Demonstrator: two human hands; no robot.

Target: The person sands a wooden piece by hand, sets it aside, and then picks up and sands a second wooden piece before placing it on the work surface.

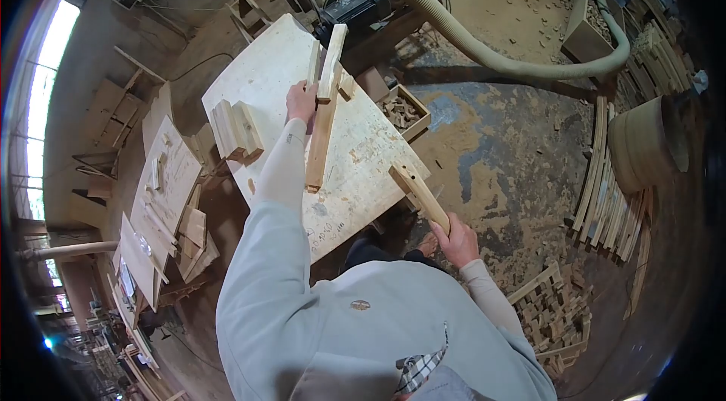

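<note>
My right hand (456,242) is closed round one end of a wooden piece (425,201), held off the near right corner of the worktable (355,204). Dark holes show near the far end of that piece. Over the table, my left hand (301,104) has its fingers closed at the near end of a narrow wooden strip (314,61); the fingertips are partly hidden. Just right of this hand, a wooden bar (333,61) lies across a longer wooden rail (322,136). Left of my forearm, several wooden blocks (236,130) lie side by side.
A machine with a dark motor (355,6) stands beyond the table, below a ribbed hose (454,38). A box of offcuts (404,110) sits by the table's right edge. Another crate of blocks (556,310) is at lower right. Boards (162,182) stand on the left.
</note>
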